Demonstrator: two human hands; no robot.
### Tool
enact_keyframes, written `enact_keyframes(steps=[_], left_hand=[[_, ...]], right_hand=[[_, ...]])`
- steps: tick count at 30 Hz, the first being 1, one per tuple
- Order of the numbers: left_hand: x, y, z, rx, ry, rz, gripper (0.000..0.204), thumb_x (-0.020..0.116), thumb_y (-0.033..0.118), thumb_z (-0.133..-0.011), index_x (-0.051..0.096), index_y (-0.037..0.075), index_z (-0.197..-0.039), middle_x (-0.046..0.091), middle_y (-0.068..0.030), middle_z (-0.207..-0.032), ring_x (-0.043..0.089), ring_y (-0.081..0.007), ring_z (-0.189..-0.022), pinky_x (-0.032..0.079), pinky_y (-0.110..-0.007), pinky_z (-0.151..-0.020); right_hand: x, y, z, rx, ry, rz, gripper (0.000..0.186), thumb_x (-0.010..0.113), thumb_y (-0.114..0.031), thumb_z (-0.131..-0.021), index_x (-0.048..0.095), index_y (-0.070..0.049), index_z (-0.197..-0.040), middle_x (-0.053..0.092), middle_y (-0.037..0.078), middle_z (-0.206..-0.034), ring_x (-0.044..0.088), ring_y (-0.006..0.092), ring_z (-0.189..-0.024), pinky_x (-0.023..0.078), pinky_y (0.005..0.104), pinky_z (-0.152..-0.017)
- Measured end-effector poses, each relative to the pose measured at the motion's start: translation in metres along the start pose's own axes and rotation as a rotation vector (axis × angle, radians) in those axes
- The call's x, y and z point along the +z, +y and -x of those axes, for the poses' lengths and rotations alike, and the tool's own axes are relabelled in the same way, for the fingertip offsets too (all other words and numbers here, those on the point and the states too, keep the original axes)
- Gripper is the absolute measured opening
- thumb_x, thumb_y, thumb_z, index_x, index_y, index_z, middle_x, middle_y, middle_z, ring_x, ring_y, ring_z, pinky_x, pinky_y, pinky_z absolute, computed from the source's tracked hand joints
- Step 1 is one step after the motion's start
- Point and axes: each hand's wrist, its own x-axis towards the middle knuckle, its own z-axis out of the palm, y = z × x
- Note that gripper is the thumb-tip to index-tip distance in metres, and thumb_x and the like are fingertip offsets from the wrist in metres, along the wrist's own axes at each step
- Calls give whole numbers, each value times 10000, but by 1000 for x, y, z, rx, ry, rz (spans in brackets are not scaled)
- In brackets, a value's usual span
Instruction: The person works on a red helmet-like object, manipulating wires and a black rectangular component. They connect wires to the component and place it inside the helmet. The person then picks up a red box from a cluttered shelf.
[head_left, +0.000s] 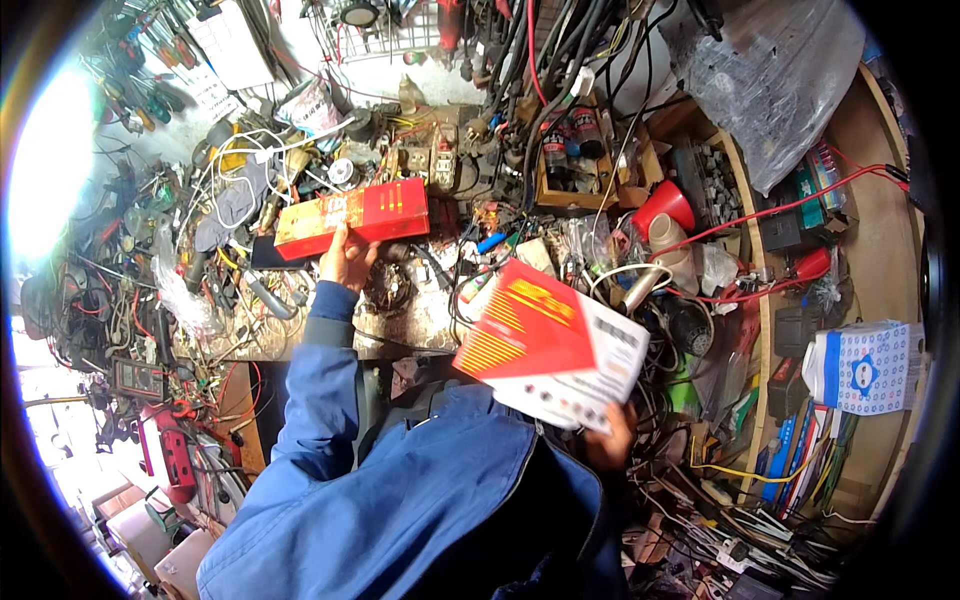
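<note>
A long red cardboard box with yellow print is over the cluttered workbench. My left hand grips its near side, thumb on the upper face and the other fingers partly hidden beneath. Lower and to the right, my right hand holds a flat red and white printed package by its near right corner. The package is tilted, and its white part is slightly blurred. Most of my right hand's fingers lie behind it or in shadow. A dark flat object shows at the red box's left end.
Tangled cables hang at the back. A wooden box with bottles, a red cup and red wires lie to the right. Farther right stands a blue and white tissue pack. A multimeter is at the left.
</note>
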Motion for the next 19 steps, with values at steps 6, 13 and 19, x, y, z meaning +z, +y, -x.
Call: enact_keyframes(steps=[6,13,19], left_hand=[[-12,8,63,-65,-263,-457,274,612,312,-995,609,46,-1061,673,-45,-934,677,-188,-880,547,-307,-694],[-41,-68,124,106,-276,-870,447,673,198,-956,537,-76,-1283,673,-140,-1115,642,-181,-1007,540,-331,-863],[-48,-100,140,377,-282,-1199,665,718,223,-915,376,-15,-1435,575,-203,-1324,593,-286,-1182,480,-412,-1005]], right_hand=[[66,67,-102,200,-256,5,449,547,-37,-948,470,24,-1385,611,151,-1291,589,272,-1191,449,428,-1037],[79,89,-152,126,-249,448,380,621,-95,-967,538,53,-1307,652,131,-1212,640,201,-1078,519,347,-936],[72,85,-147,-81,-263,864,610,706,-164,-919,447,84,-1412,627,174,-1267,608,240,-1124,472,347,-980]])
